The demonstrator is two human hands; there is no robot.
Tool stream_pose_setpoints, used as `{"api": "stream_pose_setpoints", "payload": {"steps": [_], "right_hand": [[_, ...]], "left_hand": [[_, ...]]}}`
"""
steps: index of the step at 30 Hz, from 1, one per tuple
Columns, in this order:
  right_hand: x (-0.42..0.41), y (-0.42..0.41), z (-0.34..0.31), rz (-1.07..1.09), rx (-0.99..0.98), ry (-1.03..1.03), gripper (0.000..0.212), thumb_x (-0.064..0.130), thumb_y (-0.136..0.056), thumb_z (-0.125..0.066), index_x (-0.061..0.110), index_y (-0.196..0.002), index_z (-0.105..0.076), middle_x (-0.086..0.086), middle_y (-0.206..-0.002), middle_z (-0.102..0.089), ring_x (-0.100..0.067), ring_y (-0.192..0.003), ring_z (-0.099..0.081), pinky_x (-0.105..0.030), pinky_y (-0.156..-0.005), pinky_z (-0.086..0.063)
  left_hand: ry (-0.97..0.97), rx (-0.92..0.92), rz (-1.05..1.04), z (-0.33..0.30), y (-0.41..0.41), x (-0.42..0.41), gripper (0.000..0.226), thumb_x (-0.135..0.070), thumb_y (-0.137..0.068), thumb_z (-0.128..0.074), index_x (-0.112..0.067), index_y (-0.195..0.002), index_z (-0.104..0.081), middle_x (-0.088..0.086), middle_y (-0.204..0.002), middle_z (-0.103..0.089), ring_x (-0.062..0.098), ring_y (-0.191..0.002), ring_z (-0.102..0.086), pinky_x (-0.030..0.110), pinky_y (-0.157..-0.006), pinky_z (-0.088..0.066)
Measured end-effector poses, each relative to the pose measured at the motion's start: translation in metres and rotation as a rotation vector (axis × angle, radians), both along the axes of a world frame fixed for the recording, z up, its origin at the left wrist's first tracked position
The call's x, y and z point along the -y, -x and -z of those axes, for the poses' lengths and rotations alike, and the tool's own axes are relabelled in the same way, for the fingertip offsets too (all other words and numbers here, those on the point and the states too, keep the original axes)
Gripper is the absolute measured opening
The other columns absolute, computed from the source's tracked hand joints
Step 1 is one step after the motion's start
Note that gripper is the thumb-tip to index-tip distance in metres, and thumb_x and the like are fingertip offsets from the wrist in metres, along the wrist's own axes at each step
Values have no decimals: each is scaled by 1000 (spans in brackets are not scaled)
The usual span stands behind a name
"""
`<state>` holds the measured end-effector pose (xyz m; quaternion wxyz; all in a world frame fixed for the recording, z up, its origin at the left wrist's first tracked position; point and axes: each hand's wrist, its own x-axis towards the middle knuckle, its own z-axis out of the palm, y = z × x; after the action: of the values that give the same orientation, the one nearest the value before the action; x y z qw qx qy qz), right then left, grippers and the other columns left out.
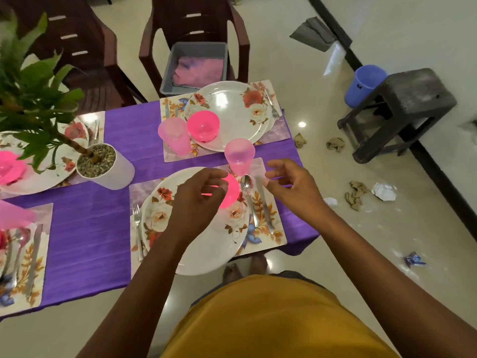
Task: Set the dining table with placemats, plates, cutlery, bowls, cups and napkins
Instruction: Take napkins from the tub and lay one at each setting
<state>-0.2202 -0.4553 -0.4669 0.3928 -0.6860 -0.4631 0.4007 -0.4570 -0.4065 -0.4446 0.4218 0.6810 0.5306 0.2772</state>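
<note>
The cup (240,158) stands on the near placemat (268,215), beyond the spoon (248,195) and knife (263,202). Left hand (196,202) hovers over the bowl (231,192) on the plate (206,244), right hand (291,189) beside the cup; both loosely curled, holding nothing. No writing is legible.

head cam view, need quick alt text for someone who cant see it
Two bare hands, left hand and right hand, hover over a floral plate holding a pink bowl, beside a pink cup, on a purple table with three other settings.
</note>
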Motion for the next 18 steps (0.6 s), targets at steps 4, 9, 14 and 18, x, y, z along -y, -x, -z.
{"api": "stream_pose_setpoints", "payload": {"steps": [4, 9, 14, 18], "right_hand": [[15, -12, -8, 54, 10, -13, 31, 29, -93, -75, 27, -123, -68, 13, -102, -72, 0, -96, -67, -13, -82, -53], [31, -45, -15, 139, -18, -42, 24, 26, -94, -74, 23, -118, -72, 14, -98, -72, 3, -92, -66, -7, -78, -49], [42, -103, -9, 186, -67, -25, 25, 28, -95, -73, 25, -119, -71, 10, -96, -73, -8, -91, -68, -17, -78, -56], [46, -174, 2, 171, -72, 10, 25, 27, -94, -74, 27, -119, -71, 9, -95, -74, -13, -92, -70, -31, -84, -60]], "left_hand": [[23, 38, 87, -2, -25, -1, 23, -15, -97, -70, -25, -118, -73, -15, -103, -77, 5, -90, -72, 16, -77, -54], [70, 58, 171, 2, -67, 3, 19, -19, -99, -69, -27, -115, -72, -13, -102, -77, 11, -90, -74, 32, -82, -61], [116, 89, 218, 13, -127, 9, 16, -16, -98, -71, -25, -111, -74, -10, -101, -78, 12, -92, -73, 23, -79, -56], [108, 58, 201, 28, -192, 8, 17, -19, -96, -71, -27, -110, -74, -9, -102, -78, 14, -94, -74, 33, -83, -60]]}}
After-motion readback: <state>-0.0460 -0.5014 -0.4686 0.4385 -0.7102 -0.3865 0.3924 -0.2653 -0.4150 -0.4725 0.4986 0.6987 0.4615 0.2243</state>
